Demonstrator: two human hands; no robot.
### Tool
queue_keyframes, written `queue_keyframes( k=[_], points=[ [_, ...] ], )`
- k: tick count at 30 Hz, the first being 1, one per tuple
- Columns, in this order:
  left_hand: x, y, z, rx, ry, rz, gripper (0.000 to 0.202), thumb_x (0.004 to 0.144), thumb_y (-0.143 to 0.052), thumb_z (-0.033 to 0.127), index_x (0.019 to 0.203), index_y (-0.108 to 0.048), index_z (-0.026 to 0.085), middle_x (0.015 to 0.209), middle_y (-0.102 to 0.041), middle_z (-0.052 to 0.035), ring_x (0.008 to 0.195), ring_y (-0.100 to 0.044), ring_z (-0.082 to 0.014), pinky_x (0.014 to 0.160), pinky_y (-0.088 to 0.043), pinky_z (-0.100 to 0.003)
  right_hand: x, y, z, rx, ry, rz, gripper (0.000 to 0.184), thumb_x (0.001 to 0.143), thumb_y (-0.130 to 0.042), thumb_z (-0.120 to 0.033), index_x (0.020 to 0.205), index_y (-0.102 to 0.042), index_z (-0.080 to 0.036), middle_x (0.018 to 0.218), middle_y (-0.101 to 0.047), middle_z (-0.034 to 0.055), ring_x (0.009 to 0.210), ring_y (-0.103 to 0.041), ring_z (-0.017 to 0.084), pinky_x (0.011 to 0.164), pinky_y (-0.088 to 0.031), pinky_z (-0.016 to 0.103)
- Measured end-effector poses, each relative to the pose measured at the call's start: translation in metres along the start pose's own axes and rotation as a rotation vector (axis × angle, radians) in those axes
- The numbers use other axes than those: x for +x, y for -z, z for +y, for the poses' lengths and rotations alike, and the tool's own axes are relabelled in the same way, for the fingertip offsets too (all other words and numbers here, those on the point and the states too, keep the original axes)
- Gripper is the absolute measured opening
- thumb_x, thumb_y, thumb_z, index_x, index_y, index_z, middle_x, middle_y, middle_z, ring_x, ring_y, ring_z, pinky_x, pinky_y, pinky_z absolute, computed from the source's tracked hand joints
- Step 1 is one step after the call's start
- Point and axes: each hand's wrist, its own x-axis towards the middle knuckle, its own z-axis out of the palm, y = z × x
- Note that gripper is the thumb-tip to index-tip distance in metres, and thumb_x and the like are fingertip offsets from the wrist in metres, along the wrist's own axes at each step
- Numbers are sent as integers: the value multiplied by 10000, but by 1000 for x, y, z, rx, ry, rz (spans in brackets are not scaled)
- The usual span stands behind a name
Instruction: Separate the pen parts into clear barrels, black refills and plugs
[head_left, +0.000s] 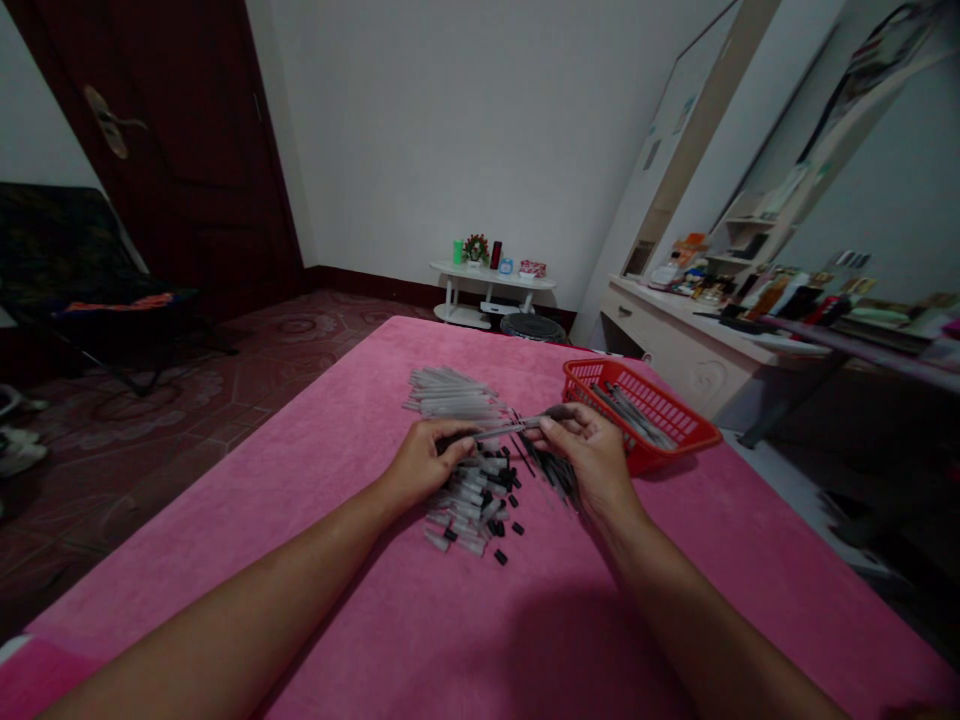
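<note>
My left hand [421,462] and my right hand [589,448] meet over a pink cloth-covered table [315,520]. Both pinch the same thin grey pen [501,431], the left at one end, the right at the other. Under the hands lies a heap of pen caps and small black parts [472,510]. A pile of clear pen barrels [450,394] lies just beyond. Beside my right hand stands a red plastic basket [679,432] holding several finished pens.
A dark folding chair [75,290] and a dark door [172,150] are at the left. A small white side table [491,285] stands by the far wall. A cluttered dresser [697,330] with a mirror fills the right.
</note>
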Motion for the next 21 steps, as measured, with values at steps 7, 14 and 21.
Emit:
queue_keyframes(
  k=[7,14,21],
  points=[
    [-1,1,5,10,19,-25,276,803,-575,271,997,-709,129,847,-732,-60,761,-658,-189,693,-497,-273,-4,-6,-4,-148,17,-72,248,621,-748,-330,778,-642,-169,706,-673,26,602,-650,163,570,-529,271],
    [-2,-1,7,4,21,-16,210,767,-601,211,913,-732,135,827,-741,-56,723,-666,-182,651,-505,-261,-7,-7,-4,-351,54,-155,121,672,-671,-256,751,-680,-164,587,-639,3,488,-598,146,431,-476,230],
    [-6,0,17,213,-186,125,166,760,-597,156,848,-736,178,822,-741,-59,736,-672,-184,682,-508,-283,-13,-10,-7,-271,-6,-138,112,631,-689,-248,668,-648,-150,485,-604,-7,379,-547,126,357,-435,215]
  ],
)
